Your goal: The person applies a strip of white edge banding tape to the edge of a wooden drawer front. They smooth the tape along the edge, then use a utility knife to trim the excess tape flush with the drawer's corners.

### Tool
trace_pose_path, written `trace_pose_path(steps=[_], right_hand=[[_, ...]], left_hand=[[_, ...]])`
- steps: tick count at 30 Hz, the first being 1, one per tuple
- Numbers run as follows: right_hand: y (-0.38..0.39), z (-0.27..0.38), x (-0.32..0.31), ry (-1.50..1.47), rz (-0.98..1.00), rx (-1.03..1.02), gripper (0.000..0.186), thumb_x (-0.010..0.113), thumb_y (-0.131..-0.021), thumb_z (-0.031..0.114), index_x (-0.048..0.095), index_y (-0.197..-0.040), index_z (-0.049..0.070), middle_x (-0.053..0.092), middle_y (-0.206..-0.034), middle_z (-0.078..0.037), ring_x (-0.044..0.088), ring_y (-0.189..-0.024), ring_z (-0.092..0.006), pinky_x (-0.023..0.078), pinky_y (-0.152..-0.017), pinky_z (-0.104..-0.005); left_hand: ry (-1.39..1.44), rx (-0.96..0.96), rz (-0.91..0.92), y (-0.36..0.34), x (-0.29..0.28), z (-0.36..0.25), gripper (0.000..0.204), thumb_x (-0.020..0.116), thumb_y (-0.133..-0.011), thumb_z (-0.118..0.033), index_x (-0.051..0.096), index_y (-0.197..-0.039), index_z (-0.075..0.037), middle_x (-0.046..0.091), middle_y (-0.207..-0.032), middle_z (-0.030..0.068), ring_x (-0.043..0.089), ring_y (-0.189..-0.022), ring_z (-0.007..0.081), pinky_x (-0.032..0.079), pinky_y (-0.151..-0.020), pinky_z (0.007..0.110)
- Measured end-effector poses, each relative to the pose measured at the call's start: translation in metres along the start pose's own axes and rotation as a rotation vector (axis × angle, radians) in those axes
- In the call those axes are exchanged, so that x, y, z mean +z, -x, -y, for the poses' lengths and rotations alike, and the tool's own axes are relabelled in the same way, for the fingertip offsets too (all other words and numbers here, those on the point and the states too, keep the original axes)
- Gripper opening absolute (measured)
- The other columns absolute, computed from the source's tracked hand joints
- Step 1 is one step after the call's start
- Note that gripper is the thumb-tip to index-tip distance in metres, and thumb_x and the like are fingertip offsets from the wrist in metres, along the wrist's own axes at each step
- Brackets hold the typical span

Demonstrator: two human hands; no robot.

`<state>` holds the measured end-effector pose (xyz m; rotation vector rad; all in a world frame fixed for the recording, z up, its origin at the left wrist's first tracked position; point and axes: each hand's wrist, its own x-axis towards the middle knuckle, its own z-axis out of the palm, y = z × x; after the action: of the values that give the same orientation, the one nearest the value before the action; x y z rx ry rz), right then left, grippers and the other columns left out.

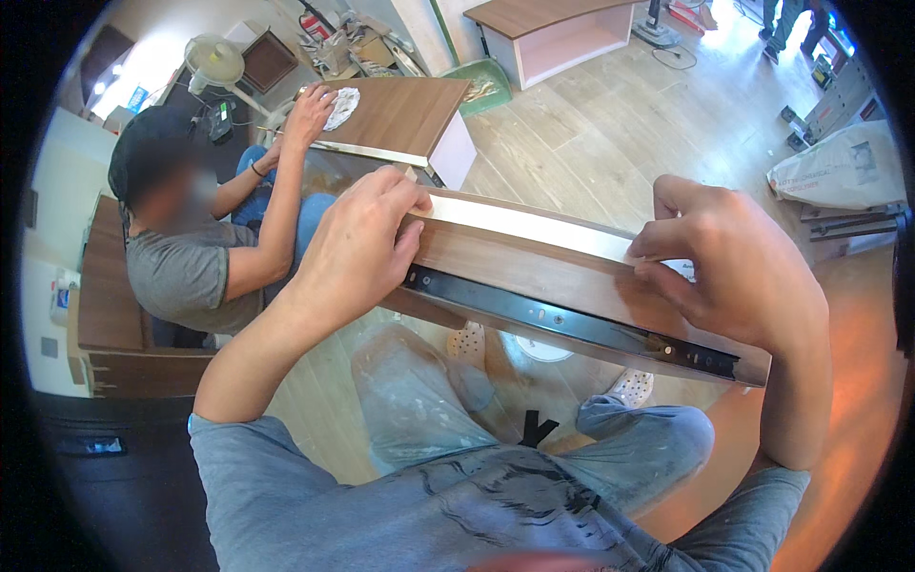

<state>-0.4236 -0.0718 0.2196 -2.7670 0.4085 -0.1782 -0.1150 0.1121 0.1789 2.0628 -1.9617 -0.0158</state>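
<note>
A wooden drawer or panel piece [534,265] lies across in front of me above my knees, a black metal slide rail [496,302] fixed along its near face. A pale narrow strip [524,219] runs along its top edge. My left hand [372,238] grips the strip near its left end, fingers curled over the edge. My right hand [710,257] pinches the strip at the right, thumb against the wood below it.
At left a co-worker [191,267] sits with hands on a wood-topped cabinet [410,114] holding a white cloth [343,107]. A fan [212,59], green tray [474,93], shelf unit [558,43], sack [839,162] and black case [124,486] surround me. Someone's legs [786,29] show far right.
</note>
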Motion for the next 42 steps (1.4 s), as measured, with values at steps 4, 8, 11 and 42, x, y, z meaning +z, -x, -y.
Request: trace_pose_path(steps=[4,8,11,42], right_hand=[[-0.004,0.003,0.004,0.071,0.025,0.023,0.009,0.079,-0.087,0.012,0.08,-0.087,0.003,0.066,-0.091,-0.017,0.071,-0.083,-0.0397,0.057,-0.077,-0.0501],[-0.009,0.007,0.006,0.114,0.044,0.057,0.008,0.08,-0.088,0.013,0.081,-0.09,0.005,0.066,-0.093,-0.016,0.071,-0.085,-0.0385,0.057,-0.078,-0.0493],[-0.011,0.01,0.004,0.164,0.075,0.048,0.008,0.08,-0.088,0.013,0.081,-0.085,0.005,0.066,-0.091,-0.016,0.071,-0.084,-0.038,0.057,-0.078,-0.0497],[-0.024,0.01,0.011,0.235,0.061,0.076,0.014,0.077,-0.087,0.013,0.08,-0.078,0.003,0.068,-0.09,-0.014,0.072,-0.076,-0.0344,0.059,-0.075,-0.0464]], left_hand=[[-0.065,0.044,-0.014,0.0,0.008,0.002,0.02,0.076,-0.089,-0.001,0.07,-0.108,0.0,0.065,-0.11,0.0172,0.067,-0.106,0.0396,0.054,-0.093,0.05],[-0.126,0.072,-0.017,0.0,0.008,0.0,0.021,0.076,-0.09,-0.003,0.071,-0.11,0.001,0.065,-0.112,0.0163,0.066,-0.107,0.0377,0.053,-0.093,0.049],[-0.169,0.079,-0.001,0.002,0.005,-0.003,0.023,0.077,-0.091,-0.004,0.072,-0.113,0.002,0.066,-0.115,0.0159,0.066,-0.107,0.0366,0.052,-0.093,0.048],[-0.168,-0.009,0.159,-0.005,-0.004,-0.012,0.034,0.073,-0.093,-0.004,0.07,-0.125,0.004,0.065,-0.124,0.0203,0.065,-0.118,0.0406,0.051,-0.107,0.048]])
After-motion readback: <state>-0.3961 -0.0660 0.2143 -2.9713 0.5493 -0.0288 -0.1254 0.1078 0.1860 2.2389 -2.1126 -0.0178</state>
